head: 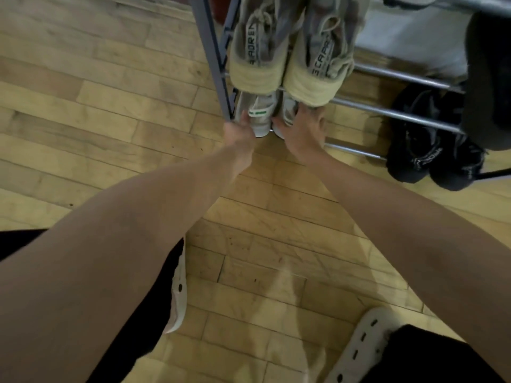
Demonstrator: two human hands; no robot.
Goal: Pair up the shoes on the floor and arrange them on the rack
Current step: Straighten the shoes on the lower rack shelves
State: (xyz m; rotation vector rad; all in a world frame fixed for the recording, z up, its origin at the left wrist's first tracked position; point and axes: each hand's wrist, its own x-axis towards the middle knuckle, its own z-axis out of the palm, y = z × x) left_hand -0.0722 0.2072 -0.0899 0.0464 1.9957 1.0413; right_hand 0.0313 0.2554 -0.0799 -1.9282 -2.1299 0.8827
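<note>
A pair of white sneakers sits on a low shelf of the metal rack (395,114), heels toward me. The left white sneaker (260,117) has a green-striped heel tab, and my left hand (239,134) grips its heel from the left side. My right hand (301,128) holds the heel of the right white sneaker (287,111), which is mostly hidden by the hand and the shelf above. A pair of beige sneakers (290,51) stands on the shelf above them. A black pair (431,153) sits lower on the right.
The rack's grey side frame (213,56) stands just left of my left hand. A dark object (489,78) hangs over the rack's right end. My feet in white perforated clogs (359,352) stand on the wooden floor (96,120).
</note>
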